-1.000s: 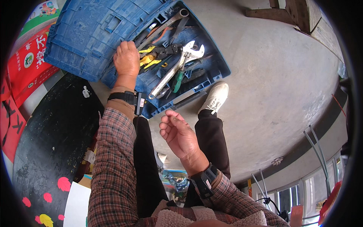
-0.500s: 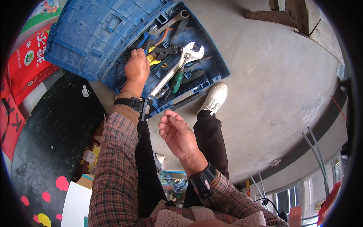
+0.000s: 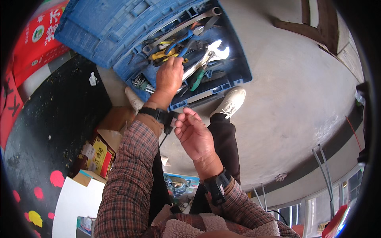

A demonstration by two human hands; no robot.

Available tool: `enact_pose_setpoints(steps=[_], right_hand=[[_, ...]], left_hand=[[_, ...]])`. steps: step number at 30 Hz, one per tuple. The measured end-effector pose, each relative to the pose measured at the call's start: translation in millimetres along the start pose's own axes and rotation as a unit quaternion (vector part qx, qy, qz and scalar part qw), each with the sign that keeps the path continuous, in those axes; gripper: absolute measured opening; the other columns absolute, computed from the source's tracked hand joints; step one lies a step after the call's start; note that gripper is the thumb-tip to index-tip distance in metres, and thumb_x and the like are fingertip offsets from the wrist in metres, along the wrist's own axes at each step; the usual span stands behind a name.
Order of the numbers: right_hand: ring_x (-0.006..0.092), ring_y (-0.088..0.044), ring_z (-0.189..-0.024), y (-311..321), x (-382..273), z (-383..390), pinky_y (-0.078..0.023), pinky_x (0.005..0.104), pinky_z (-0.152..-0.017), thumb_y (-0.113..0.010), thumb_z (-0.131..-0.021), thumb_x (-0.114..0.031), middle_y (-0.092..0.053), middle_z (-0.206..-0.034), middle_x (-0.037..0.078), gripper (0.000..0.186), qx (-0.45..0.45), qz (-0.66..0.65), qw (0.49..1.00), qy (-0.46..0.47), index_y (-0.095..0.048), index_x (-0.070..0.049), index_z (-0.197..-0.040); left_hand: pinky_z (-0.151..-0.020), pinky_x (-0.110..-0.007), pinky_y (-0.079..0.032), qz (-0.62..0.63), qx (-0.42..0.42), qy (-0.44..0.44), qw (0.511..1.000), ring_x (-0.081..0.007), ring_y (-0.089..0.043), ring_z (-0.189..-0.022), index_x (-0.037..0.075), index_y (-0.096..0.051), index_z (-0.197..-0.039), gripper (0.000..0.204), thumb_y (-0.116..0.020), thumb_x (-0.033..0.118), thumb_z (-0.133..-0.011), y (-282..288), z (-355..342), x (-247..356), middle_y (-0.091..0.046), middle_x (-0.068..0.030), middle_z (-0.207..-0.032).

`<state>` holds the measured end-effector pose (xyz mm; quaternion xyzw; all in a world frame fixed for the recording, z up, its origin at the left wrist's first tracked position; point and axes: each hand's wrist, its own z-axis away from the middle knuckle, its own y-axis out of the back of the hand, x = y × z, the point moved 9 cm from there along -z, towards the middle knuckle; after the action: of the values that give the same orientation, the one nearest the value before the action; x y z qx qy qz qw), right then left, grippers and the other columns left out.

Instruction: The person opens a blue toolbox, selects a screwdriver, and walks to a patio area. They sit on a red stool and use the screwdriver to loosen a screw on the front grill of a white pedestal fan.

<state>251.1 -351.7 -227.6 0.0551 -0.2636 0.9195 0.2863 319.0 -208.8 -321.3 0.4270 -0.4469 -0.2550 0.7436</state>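
My left hand point(image 3: 170, 77) reaches into a blue plastic toolbox point(image 3: 243, 65) with its fingers bent closed. They are at one handle of blue-handled pliers point(image 3: 183, 37) and seem to grip it; my fingertips are hidden. Yellow-handled pliers point(image 3: 157, 56) lie just beyond those fingers. To the right rest a large shiny adjustable wrench point(image 3: 216, 52) and a green-handled screwdriver point(image 3: 196, 81). A long ring-ended wrench point(image 3: 182, 27) lies along the box's far side. My right hand point(image 3: 196, 137) hovers palm up before the box, fingers loosely curled and apart, holding nothing.
The toolbox's blue lid point(image 3: 93, 33) is folded back to the left. A black board point(image 3: 59, 103) with painted spots and cardboard boxes point(image 3: 115, 121) are on the left. My white shoe point(image 3: 234, 99) stands by the box's front edge. Wooden furniture point(image 3: 313, 29) is at the upper right.
My left hand has moved right within the toolbox. The blue-handled pliers show more fully, and tools around them have shifted. My right hand keeps its pose. The whole view has shifted slightly.
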Motion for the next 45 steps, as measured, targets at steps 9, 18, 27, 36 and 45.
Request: enact_pose_setpoints(steps=[9, 18, 27, 36, 45], right_hand=[[0.021, -0.065, -0.095, -26.5, 42.4, 8.4, -0.05, 0.0316, -0.084, -0.05, -0.099, -0.021, -0.065, -0.107, 0.012, 0.029, -0.106, 0.11, 0.98, -0.128, -0.053, -0.002, -0.12], [0.0166, -0.063, -0.098, -30.3, 65.1, 2.1, -0.049, 0.0276, -0.086, -0.05, -0.1, -0.022, -0.064, -0.109, 0.009, 0.027, -0.125, 0.182, 0.964, -0.148, -0.054, -0.004, -0.121], [0.0156, -0.063, -0.097, -24.2, 72.0, -1.3, -0.048, 0.0271, -0.086, -0.051, -0.1, -0.022, -0.064, -0.108, 0.008, 0.026, -0.109, 0.201, 0.963, -0.143, -0.055, -0.005, -0.119], [0.0127, -0.063, -0.081, -44.9, 92.1, 24.7, -0.049, 0.0261, -0.077, -0.055, -0.097, -0.019, -0.067, -0.083, 0.005, 0.02, -0.255, 0.349, 0.872, -0.228, -0.063, -0.003, -0.088], [0.0108, -0.063, -0.073, -37.0, 100.2, 24.1, -0.049, 0.0246, -0.073, -0.058, -0.096, -0.019, -0.066, -0.076, 0.004, 0.024, -0.216, 0.383, 0.858, -0.267, -0.064, 0.0, -0.083]], left_hand=[[-0.068, -0.043, -0.051, 0.067, -0.128, 0.138, 0.98, -0.0344, -0.063, -0.081, 0.01, -0.061, -0.102, 0.015, -0.06, 0.013, -0.087, 18.3, 159.5, -60.4, -0.062, -0.0116, -0.094], [-0.07, -0.038, -0.053, 0.14, -0.052, 0.244, 0.958, -0.0303, -0.065, -0.08, 0.007, -0.061, -0.102, 0.016, -0.062, 0.011, -0.086, 22.5, 172.2, -132.7, -0.064, -0.0142, -0.097], [-0.068, -0.037, -0.052, 0.135, -0.068, 0.255, 0.955, -0.0288, -0.065, -0.076, 0.006, -0.062, -0.1, 0.015, -0.063, 0.011, -0.085, 12.0, 188.2, -149.3, -0.065, -0.0143, -0.091], [-0.059, -0.033, -0.05, 0.168, -0.012, 0.354, 0.92, -0.0191, -0.063, -0.062, 0.005, -0.067, -0.098, 0.014, -0.064, 0.011, -0.086, 15.4, 211.6, -195.4, -0.068, -0.0127, -0.08], [-0.067, -0.034, -0.051, 0.123, -0.007, 0.314, 0.941, -0.0214, -0.064, -0.073, 0.006, -0.065, -0.106, 0.02, -0.064, 0.011, -0.086, 9.6, 189.3, -182.5, -0.067, -0.011, -0.089]])
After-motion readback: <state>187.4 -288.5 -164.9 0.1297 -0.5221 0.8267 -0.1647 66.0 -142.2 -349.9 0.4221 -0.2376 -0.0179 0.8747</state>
